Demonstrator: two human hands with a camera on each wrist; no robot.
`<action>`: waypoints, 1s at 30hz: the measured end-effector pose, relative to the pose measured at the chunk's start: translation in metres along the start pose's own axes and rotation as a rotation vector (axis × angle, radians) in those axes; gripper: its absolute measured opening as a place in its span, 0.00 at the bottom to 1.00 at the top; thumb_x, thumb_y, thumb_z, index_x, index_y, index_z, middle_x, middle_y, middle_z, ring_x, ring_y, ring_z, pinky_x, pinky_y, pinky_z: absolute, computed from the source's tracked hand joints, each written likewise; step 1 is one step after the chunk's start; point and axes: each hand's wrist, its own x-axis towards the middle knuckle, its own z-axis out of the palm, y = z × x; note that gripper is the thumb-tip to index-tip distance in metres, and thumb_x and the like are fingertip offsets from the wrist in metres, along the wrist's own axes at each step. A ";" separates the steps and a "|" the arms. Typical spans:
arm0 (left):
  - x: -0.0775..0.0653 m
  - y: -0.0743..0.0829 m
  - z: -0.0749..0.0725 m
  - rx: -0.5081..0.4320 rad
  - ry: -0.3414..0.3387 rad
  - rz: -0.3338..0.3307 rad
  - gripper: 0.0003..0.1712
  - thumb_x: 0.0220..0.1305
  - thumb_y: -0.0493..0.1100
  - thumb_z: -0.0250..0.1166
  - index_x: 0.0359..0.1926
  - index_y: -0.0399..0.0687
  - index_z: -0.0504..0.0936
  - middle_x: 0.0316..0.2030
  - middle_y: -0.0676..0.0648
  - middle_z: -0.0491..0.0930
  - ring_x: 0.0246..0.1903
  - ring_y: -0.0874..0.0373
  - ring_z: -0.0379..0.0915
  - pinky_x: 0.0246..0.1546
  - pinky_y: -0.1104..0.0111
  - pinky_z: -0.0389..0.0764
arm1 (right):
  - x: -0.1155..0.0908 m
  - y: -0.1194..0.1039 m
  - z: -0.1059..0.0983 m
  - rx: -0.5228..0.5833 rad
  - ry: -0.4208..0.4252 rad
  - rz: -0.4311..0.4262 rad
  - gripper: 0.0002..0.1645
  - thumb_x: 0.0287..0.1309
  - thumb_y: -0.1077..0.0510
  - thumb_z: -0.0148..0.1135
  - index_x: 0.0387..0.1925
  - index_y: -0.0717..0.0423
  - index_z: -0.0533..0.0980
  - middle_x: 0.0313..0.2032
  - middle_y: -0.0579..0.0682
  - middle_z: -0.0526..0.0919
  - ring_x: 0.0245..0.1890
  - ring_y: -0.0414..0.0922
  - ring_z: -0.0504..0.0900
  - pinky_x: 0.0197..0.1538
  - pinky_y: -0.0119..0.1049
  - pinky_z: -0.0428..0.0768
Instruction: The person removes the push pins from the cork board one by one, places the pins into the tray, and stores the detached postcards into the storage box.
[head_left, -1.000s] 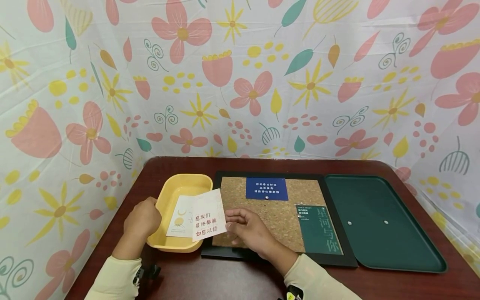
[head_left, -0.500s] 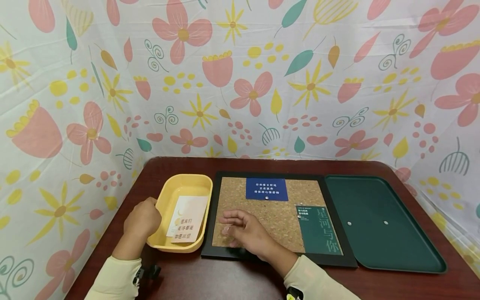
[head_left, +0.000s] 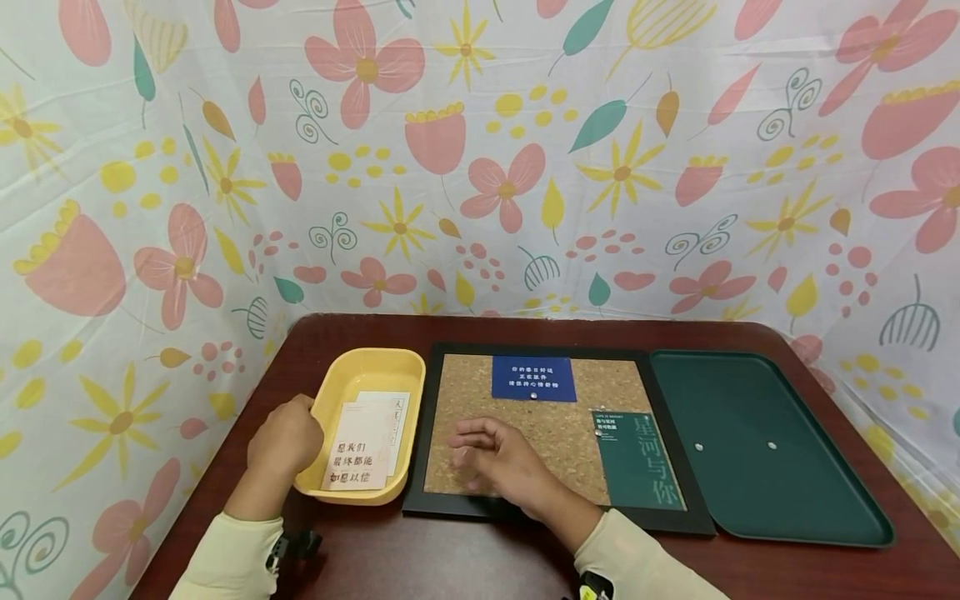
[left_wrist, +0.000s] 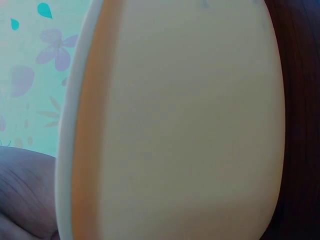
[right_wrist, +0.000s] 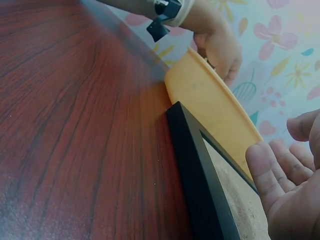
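Note:
My left hand (head_left: 285, 435) grips the left rim of a yellow plastic tub (head_left: 372, 358). Inside the tub lies a pale pink card (head_left: 360, 425) with dark red Chinese characters, overlapping a white card (head_left: 397, 402) that is partly hidden beneath it. My right hand (head_left: 502, 462) hovers over the lower left of a black-framed corkboard (head_left: 468, 383), fingers loosely bent and nothing held. In the right wrist view its fingers (right_wrist: 260, 162) are apart from the thumb, near the tub's side.
A blue card (head_left: 532, 372) is pinned at the corkboard's top, a dark green card (head_left: 645, 467) at its lower right. A green tray (head_left: 757, 392) with two small pushpins stands right of the board. Floral cloth (head_left: 480, 208) hangs behind the brown table (head_left: 465, 562).
The pink card has left my right hand, dropped into the tub and slid to its lower left. My left hand keeps its place on the rim.

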 end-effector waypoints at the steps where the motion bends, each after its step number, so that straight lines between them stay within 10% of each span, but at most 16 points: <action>1: 0.000 0.000 0.000 0.001 0.000 0.000 0.24 0.74 0.36 0.46 0.65 0.33 0.72 0.48 0.34 0.80 0.35 0.45 0.77 0.28 0.53 0.77 | 0.000 0.000 -0.001 -0.005 0.005 -0.001 0.26 0.69 0.61 0.64 0.64 0.68 0.71 0.57 0.64 0.81 0.50 0.57 0.84 0.38 0.44 0.85; 19: -0.001 0.002 0.003 -0.020 0.057 0.033 0.28 0.75 0.46 0.50 0.67 0.31 0.69 0.54 0.28 0.76 0.49 0.33 0.76 0.39 0.42 0.77 | 0.002 0.001 -0.024 -0.087 0.045 -0.011 0.25 0.70 0.62 0.62 0.64 0.69 0.71 0.56 0.65 0.81 0.49 0.59 0.84 0.39 0.47 0.85; 30: -0.011 0.036 0.019 -0.115 0.302 0.363 0.20 0.70 0.39 0.61 0.58 0.32 0.80 0.57 0.31 0.77 0.62 0.31 0.66 0.61 0.40 0.67 | 0.001 0.002 -0.038 -0.123 0.098 -0.041 0.24 0.68 0.65 0.62 0.62 0.71 0.71 0.53 0.67 0.82 0.47 0.58 0.85 0.35 0.46 0.85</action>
